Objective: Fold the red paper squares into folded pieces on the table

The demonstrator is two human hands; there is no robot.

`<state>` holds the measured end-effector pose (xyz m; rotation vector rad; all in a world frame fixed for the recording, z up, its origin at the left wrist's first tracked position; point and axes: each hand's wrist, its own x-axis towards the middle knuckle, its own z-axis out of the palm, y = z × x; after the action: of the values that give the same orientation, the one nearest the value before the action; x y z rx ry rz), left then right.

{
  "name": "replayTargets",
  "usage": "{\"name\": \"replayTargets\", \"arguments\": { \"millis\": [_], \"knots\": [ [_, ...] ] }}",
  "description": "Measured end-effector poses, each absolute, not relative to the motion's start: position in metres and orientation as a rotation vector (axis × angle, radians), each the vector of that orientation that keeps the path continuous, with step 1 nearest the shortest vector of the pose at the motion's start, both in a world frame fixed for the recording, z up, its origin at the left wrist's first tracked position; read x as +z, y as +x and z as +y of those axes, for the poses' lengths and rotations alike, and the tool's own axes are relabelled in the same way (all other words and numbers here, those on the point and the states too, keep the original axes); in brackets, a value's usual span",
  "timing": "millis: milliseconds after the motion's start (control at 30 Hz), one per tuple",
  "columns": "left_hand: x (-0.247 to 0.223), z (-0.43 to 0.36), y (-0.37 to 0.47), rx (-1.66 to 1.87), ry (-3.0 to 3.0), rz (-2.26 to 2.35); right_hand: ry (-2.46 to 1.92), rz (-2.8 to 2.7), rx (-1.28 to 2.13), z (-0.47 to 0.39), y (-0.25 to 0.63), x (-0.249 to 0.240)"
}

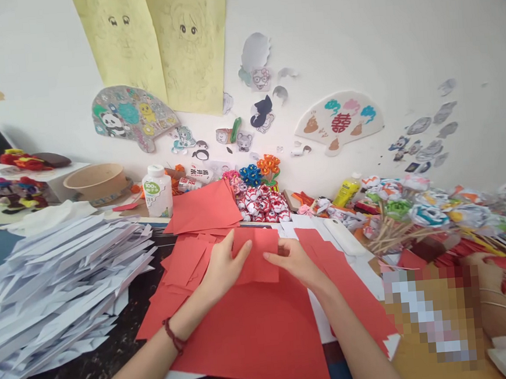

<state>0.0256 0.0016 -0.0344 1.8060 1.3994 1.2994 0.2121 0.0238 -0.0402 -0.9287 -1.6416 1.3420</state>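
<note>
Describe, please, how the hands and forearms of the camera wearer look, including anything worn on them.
Both the left hand and the right hand are bare, without gloves. A thin, dark reddish bracelet circles the left wrist; none shows on the right. No sleeves cover the visible forearms.

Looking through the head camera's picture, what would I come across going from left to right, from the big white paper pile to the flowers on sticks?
White paper pile, white bottle, left hand, small red sheet, right hand, yellow bottle, flowers on sticks.
</note>
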Motion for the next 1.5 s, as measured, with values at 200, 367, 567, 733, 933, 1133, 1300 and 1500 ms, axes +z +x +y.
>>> {"name": "replayTargets", "arguments": {
  "millis": [200,367,567,733,933,1133,1300,1500],
  "knots": [
    [-0.026,0.001,0.023,1.161,1.562,1.072,-0.941,-1.652,1.306,0.018,0.211,-0.030],
    [-0.023,-0.001,0.022,1.107,1.468,1.079,-0.958,-1.804,1.213,0.017,0.214,-0.027],
    [-0.032,0.004,0.021,1.126,1.770,1.218,-0.918,-1.826,1.197,0.020,0.214,-0.031],
    [-0.032,0.006,0.021,1.142,1.850,1.221,-0.929,-1.836,1.183,0.021,0.216,-0.031],
    [-0.030,0.004,0.021,1.125,1.902,1.219,-0.943,-1.855,1.146,0.021,0.216,-0.032],
    [-0.031,0.002,0.022,1.119,1.930,1.160,-0.951,-1.897,1.102,0.021,0.216,-0.031],
    [-0.028,-0.002,0.024,1.082,1.987,1.146,-0.947,-1.920,1.081,0.021,0.215,-0.034],
    [-0.026,-0.006,0.026,1.123,2.029,1.199,-0.921,-1.864,1.079,0.019,0.210,-0.035]
  ]
}}
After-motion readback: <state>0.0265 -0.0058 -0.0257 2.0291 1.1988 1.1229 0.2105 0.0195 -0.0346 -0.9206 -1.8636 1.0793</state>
